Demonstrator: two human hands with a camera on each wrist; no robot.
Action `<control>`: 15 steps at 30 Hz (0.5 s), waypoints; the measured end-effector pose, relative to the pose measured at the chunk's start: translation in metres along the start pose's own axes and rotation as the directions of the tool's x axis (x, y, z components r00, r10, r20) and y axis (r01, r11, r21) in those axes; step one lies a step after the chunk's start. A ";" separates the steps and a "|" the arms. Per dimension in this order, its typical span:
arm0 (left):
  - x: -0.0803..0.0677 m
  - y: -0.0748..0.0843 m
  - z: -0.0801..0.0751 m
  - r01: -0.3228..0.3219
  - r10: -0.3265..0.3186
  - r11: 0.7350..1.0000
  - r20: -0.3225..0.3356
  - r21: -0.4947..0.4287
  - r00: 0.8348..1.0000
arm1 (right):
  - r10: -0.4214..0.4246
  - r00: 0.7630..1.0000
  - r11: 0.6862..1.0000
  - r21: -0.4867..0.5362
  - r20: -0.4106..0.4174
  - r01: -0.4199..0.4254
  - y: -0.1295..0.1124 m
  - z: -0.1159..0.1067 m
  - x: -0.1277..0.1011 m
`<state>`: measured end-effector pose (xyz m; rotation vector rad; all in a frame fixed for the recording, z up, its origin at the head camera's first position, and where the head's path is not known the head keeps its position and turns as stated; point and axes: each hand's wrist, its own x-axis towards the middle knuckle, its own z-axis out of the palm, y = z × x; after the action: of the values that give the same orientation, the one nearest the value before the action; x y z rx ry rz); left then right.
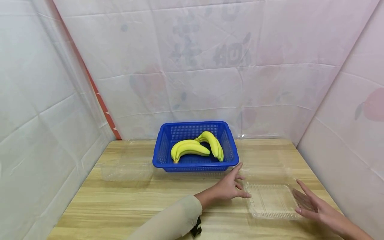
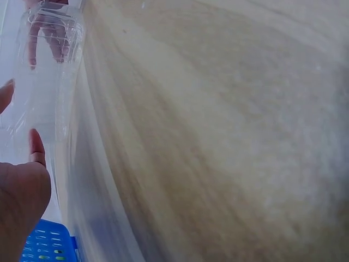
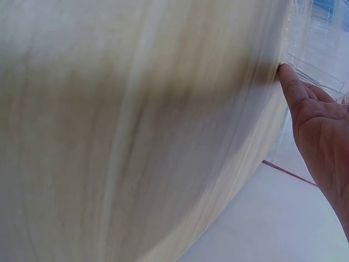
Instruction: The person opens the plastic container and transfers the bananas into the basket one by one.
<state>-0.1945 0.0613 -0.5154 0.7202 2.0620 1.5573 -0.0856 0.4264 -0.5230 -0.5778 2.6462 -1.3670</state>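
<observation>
Clear plastic container [image 1: 271,200] between open hands; bananas [image 1: 196,146] in blue basket [image 1: 162,146].

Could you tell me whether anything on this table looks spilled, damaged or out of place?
Nothing stands out. The bananas lie inside the blue basket, and the clear tray sits flat between the left hand and right hand.

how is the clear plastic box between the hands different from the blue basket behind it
The clear plastic box is see-through and shallow; the blue basket is opaque, deeper, with mesh walls. The box looks empty, while the basket holds bananas. The left hand and right hand flank the box with straight fingers; neither touches the basket. Both are rectangular and sit on the wooden table.
</observation>
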 end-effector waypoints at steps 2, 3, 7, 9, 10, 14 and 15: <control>0.000 -0.001 -0.001 0.009 -0.009 1.000 0.009 -0.017 1.000 | 0.019 1.000 1.000 -0.009 -0.001 -0.019 -0.001 -0.001 0.001; 0.001 -0.001 -0.001 0.013 -0.012 1.000 0.014 -0.024 1.000 | 0.029 1.000 0.999 -0.016 0.000 -0.029 -0.001 -0.001 0.002; 0.002 -0.004 -0.002 0.033 -0.032 0.999 0.024 -0.039 0.999 | 0.051 0.999 0.998 -0.033 -0.007 -0.052 -0.004 -0.002 0.005; 0.002 -0.006 -0.002 0.039 -0.038 0.999 0.021 -0.028 0.999 | 0.070 0.998 0.997 -0.042 -0.003 -0.070 -0.005 -0.002 0.006; 0.003 -0.007 -0.001 0.040 -0.039 0.999 0.020 -0.026 0.999 | 0.083 0.997 0.996 -0.041 0.002 -0.083 -0.006 -0.002 0.007; 0.005 -0.011 -0.001 0.034 -0.034 0.999 0.021 -0.034 0.999 | 0.151 0.988 0.988 -0.045 0.034 -0.150 -0.006 -0.004 0.010; 0.005 -0.012 0.000 0.034 -0.033 0.998 0.023 -0.044 0.999 | 0.164 0.986 0.986 -0.038 0.041 -0.163 -0.006 -0.005 0.010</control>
<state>-0.2000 0.0614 -0.5269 0.6802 2.0067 1.5648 -0.0948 0.4232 -0.5143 -0.3796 2.6207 -1.2505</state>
